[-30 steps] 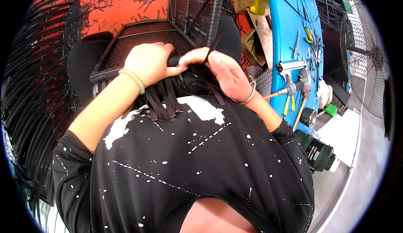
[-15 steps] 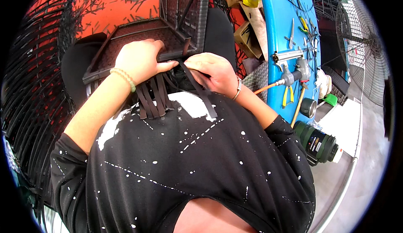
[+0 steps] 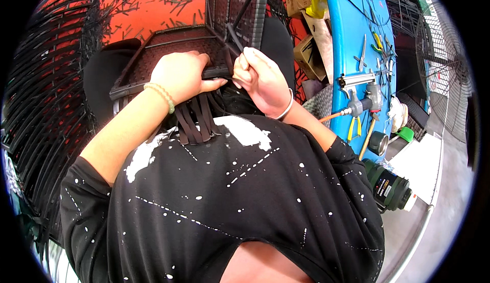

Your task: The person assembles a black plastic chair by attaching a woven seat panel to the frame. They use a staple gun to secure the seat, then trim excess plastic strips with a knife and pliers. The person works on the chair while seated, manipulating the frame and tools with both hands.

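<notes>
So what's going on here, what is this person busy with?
A person is weaving dark flat strips onto a wicker chair frame. The left hand grips the frame's front bar, while the right hand pinches a strip beside it. Several loose strip ends hang over the person's black, paint-spattered shirt. To the right stands a blue workbench with pliers and other tools.

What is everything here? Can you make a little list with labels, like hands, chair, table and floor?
Left hand: gripping the front bar of the dark brown woven wicker chair frame.
Right hand: fist closed, pinching a thin dark wicker strip at that bar.
Loose strips: flat brown strip ends hang below the bar.
Table: long blue workbench with yellow-handled pliers.
Floor: orange floor littered with cut strip pieces.
</notes>
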